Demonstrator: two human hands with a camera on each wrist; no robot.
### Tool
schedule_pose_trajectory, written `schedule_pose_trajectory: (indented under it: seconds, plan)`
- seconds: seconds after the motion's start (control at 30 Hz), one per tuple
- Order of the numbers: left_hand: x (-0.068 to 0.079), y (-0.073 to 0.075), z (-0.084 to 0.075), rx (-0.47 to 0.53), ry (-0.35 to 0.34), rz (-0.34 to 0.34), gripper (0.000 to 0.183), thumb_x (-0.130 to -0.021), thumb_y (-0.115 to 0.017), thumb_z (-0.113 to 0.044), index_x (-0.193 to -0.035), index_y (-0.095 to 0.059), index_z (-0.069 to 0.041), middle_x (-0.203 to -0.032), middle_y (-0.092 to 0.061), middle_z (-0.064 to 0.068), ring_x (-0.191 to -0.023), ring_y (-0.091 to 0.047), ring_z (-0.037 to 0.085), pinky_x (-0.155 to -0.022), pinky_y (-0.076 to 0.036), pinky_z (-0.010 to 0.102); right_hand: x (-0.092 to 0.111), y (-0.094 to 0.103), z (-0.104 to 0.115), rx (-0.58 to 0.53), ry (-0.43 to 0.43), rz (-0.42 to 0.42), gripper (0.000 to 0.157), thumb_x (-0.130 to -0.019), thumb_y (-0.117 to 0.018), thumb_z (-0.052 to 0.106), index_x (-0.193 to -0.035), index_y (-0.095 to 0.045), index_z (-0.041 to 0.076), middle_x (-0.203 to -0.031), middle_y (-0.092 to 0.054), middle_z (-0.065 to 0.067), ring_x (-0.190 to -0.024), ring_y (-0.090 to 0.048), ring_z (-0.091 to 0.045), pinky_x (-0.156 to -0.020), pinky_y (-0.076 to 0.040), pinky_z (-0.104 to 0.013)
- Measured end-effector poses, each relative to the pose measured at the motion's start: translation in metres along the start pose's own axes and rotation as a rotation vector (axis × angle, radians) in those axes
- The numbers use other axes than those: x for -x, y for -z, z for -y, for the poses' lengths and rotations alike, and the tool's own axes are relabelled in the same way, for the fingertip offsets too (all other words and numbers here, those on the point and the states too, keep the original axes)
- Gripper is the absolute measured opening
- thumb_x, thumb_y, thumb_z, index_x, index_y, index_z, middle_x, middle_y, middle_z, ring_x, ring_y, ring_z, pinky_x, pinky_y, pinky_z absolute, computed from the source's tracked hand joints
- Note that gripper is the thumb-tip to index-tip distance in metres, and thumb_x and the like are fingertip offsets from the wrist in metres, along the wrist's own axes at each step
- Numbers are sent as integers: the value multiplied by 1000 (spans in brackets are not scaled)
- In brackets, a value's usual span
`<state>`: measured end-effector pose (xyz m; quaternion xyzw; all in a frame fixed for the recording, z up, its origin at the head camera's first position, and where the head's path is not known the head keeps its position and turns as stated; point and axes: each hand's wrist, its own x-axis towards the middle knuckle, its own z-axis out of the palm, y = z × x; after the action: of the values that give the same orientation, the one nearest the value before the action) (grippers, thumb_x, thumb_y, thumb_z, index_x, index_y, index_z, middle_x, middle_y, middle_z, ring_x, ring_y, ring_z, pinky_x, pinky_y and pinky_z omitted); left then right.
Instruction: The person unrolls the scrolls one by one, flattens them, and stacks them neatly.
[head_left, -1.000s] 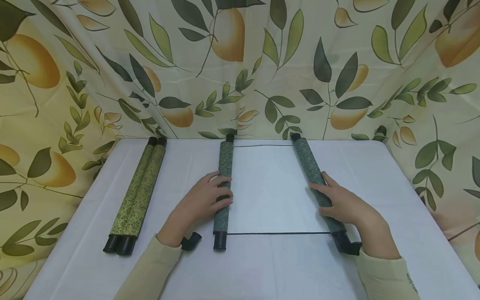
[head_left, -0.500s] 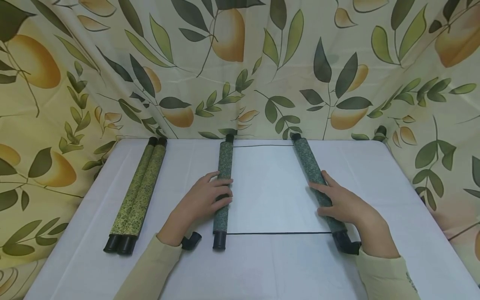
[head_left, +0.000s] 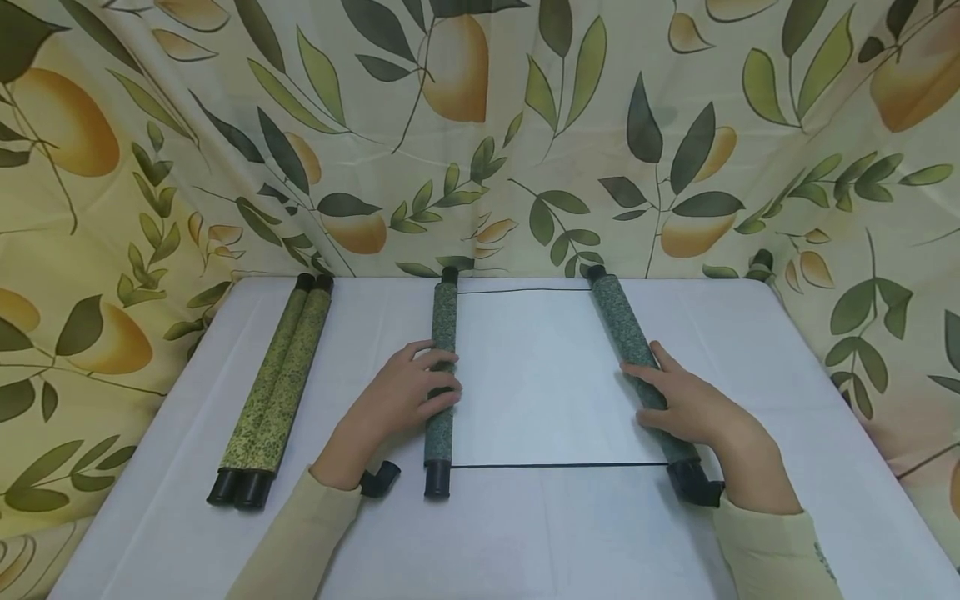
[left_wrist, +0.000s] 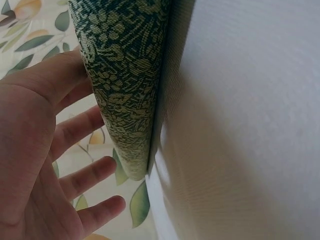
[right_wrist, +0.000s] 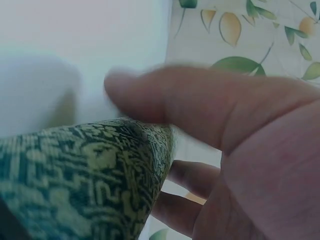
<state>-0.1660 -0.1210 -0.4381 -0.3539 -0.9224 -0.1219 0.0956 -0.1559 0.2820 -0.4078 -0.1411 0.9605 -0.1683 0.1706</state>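
Note:
A partly unrolled scroll lies on the white table, its white sheet (head_left: 551, 379) stretched between a left roll (head_left: 444, 317) and a right roll (head_left: 618, 312). Both rolls have dark green patterned cloth and black end caps. My left hand (head_left: 397, 392) rests across the left roll. In the left wrist view its fingers (left_wrist: 87, 177) are spread and fairly straight, with the thumb against the patterned cloth (left_wrist: 122, 65). Across the right roll lies my right hand (head_left: 693, 408). Its thumb (right_wrist: 170, 95) reaches out straight over the roll, other fingers lying beyond; their tips are partly hidden.
Two yellow-green patterned rolls (head_left: 277, 400) with black ends lie side by side on the left of the white table (head_left: 517, 542). Behind it hangs a leaf-and-fruit patterned cloth (head_left: 540, 167). Black wrist straps (head_left: 380, 480) show at the sleeves.
The left roll has shifted slightly left and the right roll slightly right, each with its hand. More white sheet shows between them. The yellow-green rolls have stayed put.

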Motion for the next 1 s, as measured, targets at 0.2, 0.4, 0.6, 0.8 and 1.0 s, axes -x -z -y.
schedule_pose_trajectory:
  seconds: [0.2,0.4,0.6,0.8,1.0]
  plan:
    - [1,1,1,11,2,-11,17,-88,-59,-39,-93,-70,-27,-128,-55,-2,-124,-41,31,-104,-25,45,1,3,0,-19,-9,7,66,-81,-59,10,-142,-34,17,-149,0,-27,-127,-22,-52,-88,-34,-61]
    - [1,1,2,29,-12,-30,15,-86,-63,-36,-93,-69,-24,-126,-57,1,-122,-44,31,-104,-26,46,2,5,1,-31,-30,11,66,-82,-55,8,-143,-32,16,-148,1,-30,-128,-20,-52,-90,-31,-63]
    - [1,1,3,0,-9,-19,13,-86,-62,-32,-93,-71,-26,-124,-57,1,-121,-45,31,-103,-27,46,3,5,1,-33,-38,10,66,-83,-55,9,-144,-30,17,-147,-1,-30,-125,-23,-54,-87,-34,-63]
    - [3,3,2,-33,35,32,16,-87,-60,-36,-92,-73,-29,-126,-55,0,-124,-40,34,-103,-27,45,4,5,0,-19,-26,-1,66,-84,-60,15,-144,-31,16,-147,-3,-31,-123,-25,-55,-86,-34,-64]
    - [4,4,2,-7,53,45,21,-84,-61,-46,-91,-71,-29,-128,-54,1,-125,-38,35,-101,-29,47,4,4,-2,-19,-23,-9,66,-85,-58,9,-144,-30,16,-147,-2,-32,-124,-23,-55,-87,-33,-64]
